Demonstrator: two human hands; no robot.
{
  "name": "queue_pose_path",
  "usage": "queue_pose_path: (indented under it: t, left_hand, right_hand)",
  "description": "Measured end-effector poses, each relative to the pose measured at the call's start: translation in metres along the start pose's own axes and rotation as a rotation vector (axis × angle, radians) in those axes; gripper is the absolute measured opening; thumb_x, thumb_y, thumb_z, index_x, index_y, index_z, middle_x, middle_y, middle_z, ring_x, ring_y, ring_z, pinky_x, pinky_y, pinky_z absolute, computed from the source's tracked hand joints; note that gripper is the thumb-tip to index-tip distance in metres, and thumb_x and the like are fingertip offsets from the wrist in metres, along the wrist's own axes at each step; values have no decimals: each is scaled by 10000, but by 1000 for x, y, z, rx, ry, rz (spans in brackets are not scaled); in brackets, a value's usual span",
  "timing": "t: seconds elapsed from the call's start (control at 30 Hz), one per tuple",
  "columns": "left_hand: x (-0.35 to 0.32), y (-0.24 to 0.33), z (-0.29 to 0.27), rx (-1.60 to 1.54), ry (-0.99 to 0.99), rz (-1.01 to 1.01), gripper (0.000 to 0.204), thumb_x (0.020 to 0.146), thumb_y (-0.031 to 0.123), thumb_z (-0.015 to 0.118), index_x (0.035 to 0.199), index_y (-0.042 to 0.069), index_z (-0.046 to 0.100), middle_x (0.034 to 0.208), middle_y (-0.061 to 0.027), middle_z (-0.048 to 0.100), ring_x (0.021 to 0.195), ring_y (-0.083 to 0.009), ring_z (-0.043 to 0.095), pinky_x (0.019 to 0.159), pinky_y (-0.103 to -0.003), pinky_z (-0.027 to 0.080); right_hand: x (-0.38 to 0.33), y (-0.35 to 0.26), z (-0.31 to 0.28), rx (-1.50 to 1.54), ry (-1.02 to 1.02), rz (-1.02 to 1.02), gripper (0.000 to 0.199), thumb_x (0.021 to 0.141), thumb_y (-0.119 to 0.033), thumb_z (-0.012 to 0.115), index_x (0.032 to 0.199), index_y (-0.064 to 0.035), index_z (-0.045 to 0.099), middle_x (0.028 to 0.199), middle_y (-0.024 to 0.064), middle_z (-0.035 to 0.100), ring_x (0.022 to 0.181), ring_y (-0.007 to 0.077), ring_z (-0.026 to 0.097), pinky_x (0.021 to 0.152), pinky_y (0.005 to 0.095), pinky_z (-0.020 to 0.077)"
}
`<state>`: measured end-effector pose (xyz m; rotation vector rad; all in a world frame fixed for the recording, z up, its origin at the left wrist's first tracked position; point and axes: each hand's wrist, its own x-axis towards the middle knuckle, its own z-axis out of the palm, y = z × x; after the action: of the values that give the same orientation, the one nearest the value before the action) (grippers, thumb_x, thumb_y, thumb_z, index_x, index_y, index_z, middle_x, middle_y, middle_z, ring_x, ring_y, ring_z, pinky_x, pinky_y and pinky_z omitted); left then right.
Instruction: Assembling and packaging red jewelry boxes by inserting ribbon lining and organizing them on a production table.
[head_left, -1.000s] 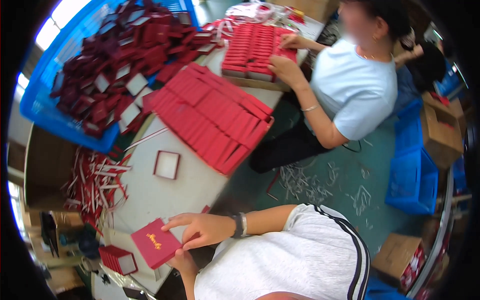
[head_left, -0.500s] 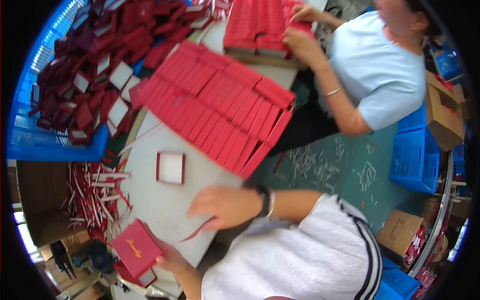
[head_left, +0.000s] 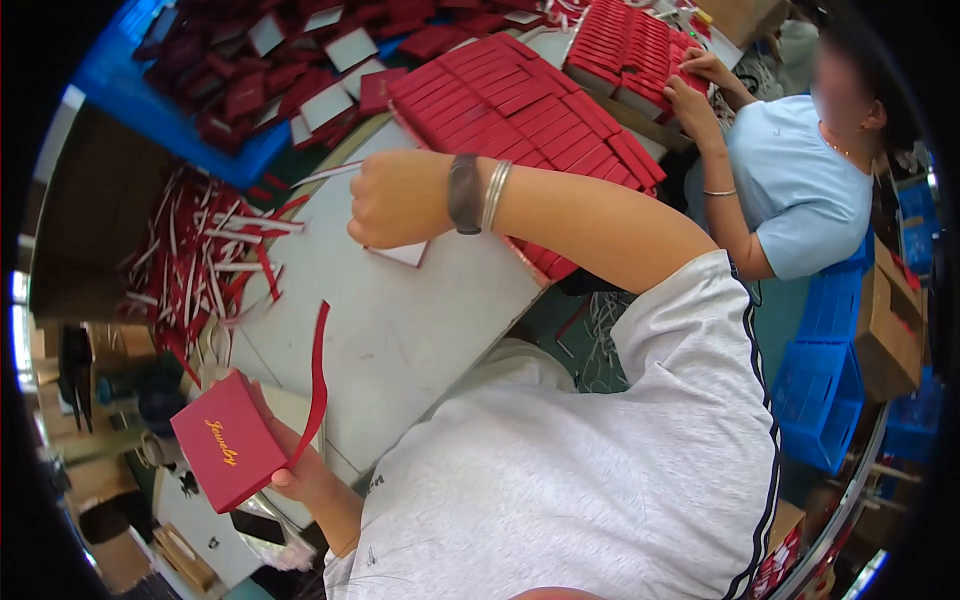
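At the lower left, my left hand (head_left: 302, 470) is closed around a dark red jewelry box (head_left: 229, 440) with gold lettering on its lid. A narrow red ribbon (head_left: 320, 375) rises from beside the box and my thumb, its upper end loose. Over the table, my right hand (head_left: 400, 200) is closed with its fingers curled under; what they hold, if anything, is hidden. Just below that hand a white-lined open box part (head_left: 405, 252) shows, mostly covered by it. A pale strip (head_left: 328, 174) lies beside my right knuckles.
Rows of red boxes (head_left: 520, 100) fill the table's far side. Loose boxes (head_left: 270, 90) heap in a blue crate (head_left: 130, 110) at far left. Red and white ribbons (head_left: 215, 245) pile at the table's left edge. A co-worker in light blue (head_left: 800, 180) handles red boxes at far right.
My right hand has moved up and away from the ribbon, over the open box part, and its fingers have curled. My left hand has shifted left with the jewelry box. The view has turned.
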<state>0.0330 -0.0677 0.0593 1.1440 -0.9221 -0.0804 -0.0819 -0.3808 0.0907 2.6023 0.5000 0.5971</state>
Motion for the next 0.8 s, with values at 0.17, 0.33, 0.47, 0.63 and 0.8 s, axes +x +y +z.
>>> queue_pose_path:
  t: [0.17, 0.33, 0.47, 0.63, 0.8]
  left_hand:
    - [-51, 15, -15, -11, 47, -104, 925, 799, 634, 569, 1434, 34, 266, 1467, -206, 297, 1353, -367, 314, 1120, -456, 254]
    - [-69, 5, -5, -138, 0, -272, 952, 789, 685, 531, 1442, 48, 261, 1467, -210, 299, 1348, -357, 332, 1108, -447, 276]
    - [-71, -8, -4, -209, -41, -341, 954, 763, 642, 616, 1430, 43, 290, 1458, -194, 323, 1341, -326, 351, 1089, -435, 311]
    - [-45, -15, -11, 874, -439, -63, 819, 553, 209, 845, 1264, 53, 468, 1274, -160, 479, 1145, -301, 489, 964, -438, 388]
    - [-1, 15, 2, 1171, -922, 102, 785, 492, 141, 791, 1229, 111, 521, 1260, -140, 485, 1139, -305, 485, 959, -424, 393]
  right_hand:
    - [10, -63, -21, 935, 407, 489, 441, 853, -470, 572, 1127, -128, 616, 1136, 126, 619, 1111, 300, 539, 947, 411, 418]
    - [-15, -137, -14, 2646, 1551, 734, 818, 813, -794, 279, 1475, -317, 219, 1541, 105, 183, 1378, 441, 160, 1083, 635, 113]
    - [-32, -163, -6, 2721, 1584, 716, 792, 850, -717, 380, 1474, -248, 242, 1517, 117, 246, 1375, 420, 213, 1092, 607, 163]
    - [-49, -168, -10, 1261, 260, 917, 443, 823, -366, 641, 1170, -107, 544, 1190, 93, 562, 1136, 281, 507, 961, 414, 383]
    - [-52, -166, 4, 466, -137, 504, 204, 717, -224, 708, 769, -93, 561, 790, 29, 567, 831, 215, 557, 760, 330, 438]
